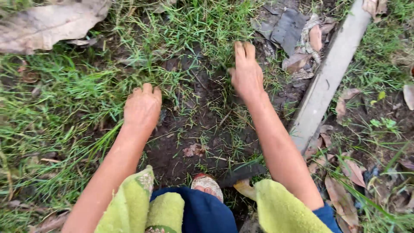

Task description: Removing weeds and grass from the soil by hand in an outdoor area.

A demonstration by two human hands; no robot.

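1. Head view: the left hand (pixel 142 108) curls into a loose fist down in the tufts of green grass (pixel 82 99). Its fingers are folded under and buried among the blades, so it seems to be gripping a clump, though what it encloses is hidden.
2. The right hand (pixel 246 73) lies flat, fingers extended and close together, pressed on short grass at the far edge of the patch of dark bare soil (pixel 194 129); it holds nothing.
3. Both arms reach forward and down because the person crouches low. A sandalled foot (pixel 208 184) rests on the soil between the yellow-green sleeves (pixel 280 211).
4. A long grey concrete strip (pixel 327 77) runs diagonally just right of the right arm, with dry brown leaves (pixel 345 172) scattered beside it.
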